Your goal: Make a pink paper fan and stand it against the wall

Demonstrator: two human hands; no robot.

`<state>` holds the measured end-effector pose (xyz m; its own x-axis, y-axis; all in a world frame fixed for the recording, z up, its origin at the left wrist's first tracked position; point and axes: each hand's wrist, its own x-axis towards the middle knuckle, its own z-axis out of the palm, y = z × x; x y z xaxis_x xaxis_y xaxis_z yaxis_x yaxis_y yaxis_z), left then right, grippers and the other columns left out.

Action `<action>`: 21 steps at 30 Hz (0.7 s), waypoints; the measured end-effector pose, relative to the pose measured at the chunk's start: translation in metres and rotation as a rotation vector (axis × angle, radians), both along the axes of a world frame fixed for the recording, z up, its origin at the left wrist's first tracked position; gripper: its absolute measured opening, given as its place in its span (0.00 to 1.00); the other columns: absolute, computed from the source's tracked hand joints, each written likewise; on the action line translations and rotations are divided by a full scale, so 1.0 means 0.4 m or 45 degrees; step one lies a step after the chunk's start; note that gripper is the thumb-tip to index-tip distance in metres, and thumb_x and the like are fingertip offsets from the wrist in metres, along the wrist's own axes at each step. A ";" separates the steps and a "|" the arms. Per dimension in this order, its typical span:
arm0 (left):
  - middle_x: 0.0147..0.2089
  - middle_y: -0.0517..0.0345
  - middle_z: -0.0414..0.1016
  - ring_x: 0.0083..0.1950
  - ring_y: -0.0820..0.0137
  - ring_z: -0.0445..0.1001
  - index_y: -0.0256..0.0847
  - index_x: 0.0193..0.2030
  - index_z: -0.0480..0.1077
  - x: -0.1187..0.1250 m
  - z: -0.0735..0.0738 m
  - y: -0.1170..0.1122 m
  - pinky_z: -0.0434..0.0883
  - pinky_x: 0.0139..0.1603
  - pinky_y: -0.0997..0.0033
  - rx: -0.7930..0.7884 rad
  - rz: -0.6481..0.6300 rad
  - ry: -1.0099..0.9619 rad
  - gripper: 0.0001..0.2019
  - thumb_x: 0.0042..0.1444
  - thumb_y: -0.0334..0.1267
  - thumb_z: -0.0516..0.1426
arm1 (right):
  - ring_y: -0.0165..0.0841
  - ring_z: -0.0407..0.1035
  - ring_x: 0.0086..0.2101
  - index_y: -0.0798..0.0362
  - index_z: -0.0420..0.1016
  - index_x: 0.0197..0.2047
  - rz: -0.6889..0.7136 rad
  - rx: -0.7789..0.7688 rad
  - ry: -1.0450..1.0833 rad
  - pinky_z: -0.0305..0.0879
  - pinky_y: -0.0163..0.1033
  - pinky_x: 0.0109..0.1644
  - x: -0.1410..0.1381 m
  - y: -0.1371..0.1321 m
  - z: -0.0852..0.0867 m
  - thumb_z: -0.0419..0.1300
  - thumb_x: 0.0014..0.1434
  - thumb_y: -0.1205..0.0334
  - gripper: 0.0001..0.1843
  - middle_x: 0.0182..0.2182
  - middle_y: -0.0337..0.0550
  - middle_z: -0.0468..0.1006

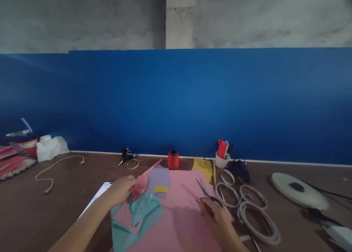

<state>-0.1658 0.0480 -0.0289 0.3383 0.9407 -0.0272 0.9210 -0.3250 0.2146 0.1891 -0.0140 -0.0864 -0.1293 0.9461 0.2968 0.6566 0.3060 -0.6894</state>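
Note:
My left hand (121,189) is closed on a small pleated pink paper fan (139,185) with a pink stick (153,167) running up and right from it. My right hand (217,216) is closed on a pair of scissors (204,189) whose blades point up and left, with a thin pink strip (189,192) lying beside them. Both hands hover over a large pink paper sheet (178,222). Teal paper pieces (137,217) lie under my left hand. A purple sheet (159,176) with a small yellow piece (160,189) sits between the hands.
A red thread spool (173,159), keys (128,158), a yellow paper (204,167) and a white cup of tools (222,157) line the blue wall. Several white tape rings (253,208) and a white disc (298,190) lie right. A white cable (55,169) and colourful fans (13,164) lie left.

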 end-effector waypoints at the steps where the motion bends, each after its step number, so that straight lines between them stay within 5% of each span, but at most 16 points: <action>1: 0.37 0.54 0.74 0.42 0.62 0.73 0.42 0.28 0.70 -0.007 0.007 0.004 0.63 0.40 0.69 0.011 0.001 -0.004 0.14 0.42 0.21 0.48 | 0.32 0.65 0.23 0.52 0.69 0.29 -0.001 0.014 0.010 0.59 0.33 0.27 0.001 0.002 -0.001 0.46 0.62 0.54 0.17 0.21 0.40 0.70; 5: 0.35 0.55 0.76 0.39 0.60 0.75 0.44 0.33 0.69 -0.017 0.059 0.009 0.65 0.37 0.68 0.077 0.146 -0.275 0.08 0.56 0.36 0.49 | 0.33 0.66 0.25 0.52 0.71 0.31 -0.043 0.046 0.025 0.60 0.33 0.29 0.000 0.005 0.001 0.47 0.62 0.53 0.17 0.22 0.41 0.72; 9: 0.44 0.51 0.77 0.47 0.57 0.75 0.43 0.43 0.68 0.043 0.093 0.003 0.68 0.46 0.63 0.067 0.266 -1.217 0.15 0.52 0.48 0.57 | 0.33 0.67 0.28 0.53 0.72 0.32 -0.050 -0.048 -0.103 0.59 0.34 0.32 -0.015 -0.014 0.029 0.51 0.57 0.60 0.10 0.25 0.42 0.75; 14: 0.36 0.52 0.78 0.41 0.60 0.78 0.39 0.41 0.67 0.164 0.061 -0.004 0.70 0.47 0.60 -0.247 0.320 -2.147 0.21 0.46 0.50 0.62 | 0.30 0.62 0.25 0.52 0.70 0.25 0.051 -0.155 -0.350 0.52 0.32 0.28 -0.038 -0.042 0.060 0.58 0.46 0.65 0.01 0.21 0.36 0.71; 17: 0.36 0.54 0.77 0.41 0.64 0.76 0.40 0.38 0.67 0.215 0.053 -0.015 0.70 0.45 0.63 -0.355 0.295 -2.334 0.18 0.46 0.48 0.63 | 0.31 0.63 0.26 0.52 0.71 0.27 0.040 -0.044 -0.290 0.55 0.34 0.31 -0.030 -0.039 0.057 0.57 0.51 0.61 0.05 0.22 0.38 0.70; 21: 0.33 0.61 0.73 0.36 0.72 0.72 0.40 0.31 0.67 0.250 0.089 -0.038 0.68 0.40 0.73 -0.108 0.318 -2.277 0.11 0.45 0.42 0.63 | 0.36 0.67 0.29 0.51 0.74 0.36 -0.131 0.114 0.004 0.62 0.37 0.34 -0.004 -0.031 0.057 0.57 0.55 0.51 0.13 0.27 0.41 0.73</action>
